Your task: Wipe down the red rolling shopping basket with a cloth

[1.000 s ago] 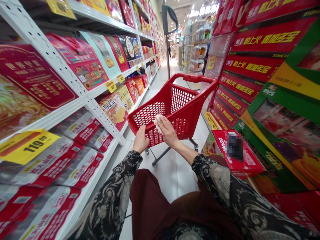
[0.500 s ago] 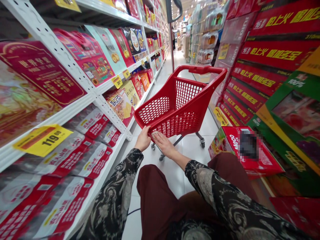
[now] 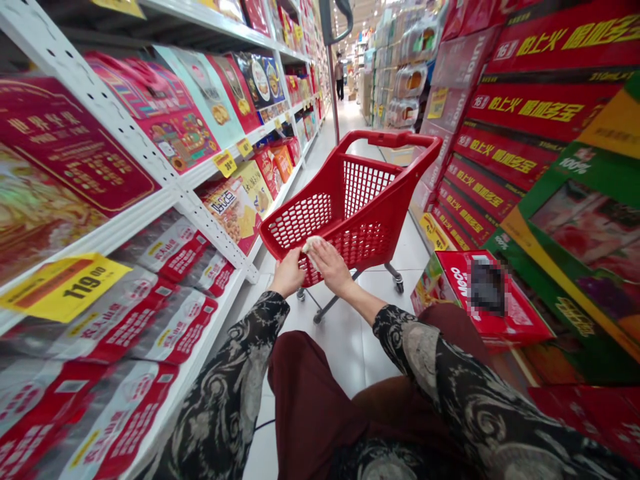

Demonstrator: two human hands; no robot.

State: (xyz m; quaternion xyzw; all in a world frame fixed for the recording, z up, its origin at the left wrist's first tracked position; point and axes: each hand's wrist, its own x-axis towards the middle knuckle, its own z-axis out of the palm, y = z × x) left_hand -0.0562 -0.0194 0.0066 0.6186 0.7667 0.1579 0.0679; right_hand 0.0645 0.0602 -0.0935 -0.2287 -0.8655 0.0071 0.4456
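A red plastic shopping cart (image 3: 373, 230) with perforated sides stands in front of me, its basket bare inside. At its near lower corner my left hand (image 3: 289, 273) is closed on the cart's edge; its fingertips are partly hidden. Just to the right, my right hand (image 3: 331, 268) presses a whitish cloth (image 3: 312, 243) to the near side of the basket, close under the rim. The cloth shows only past the fingertips, and the rest is covered by the hand. Both hands are close together, almost touching.
White shelving (image 3: 177, 190) with boxed goods and price tags runs along the left. Stacked red drink cartons (image 3: 530, 107) and green boxes (image 3: 565, 200) line the right. A red box (image 3: 493, 297) sits by my right knee. Down the aisle stands a person (image 3: 340, 77); a grey pole (image 3: 334, 93) rises behind the cart.
My right hand and the cloth have slid up toward the basket's rim, with more of the cloth showing. My left hand sits slightly lower on the cart. The view has shifted a little.
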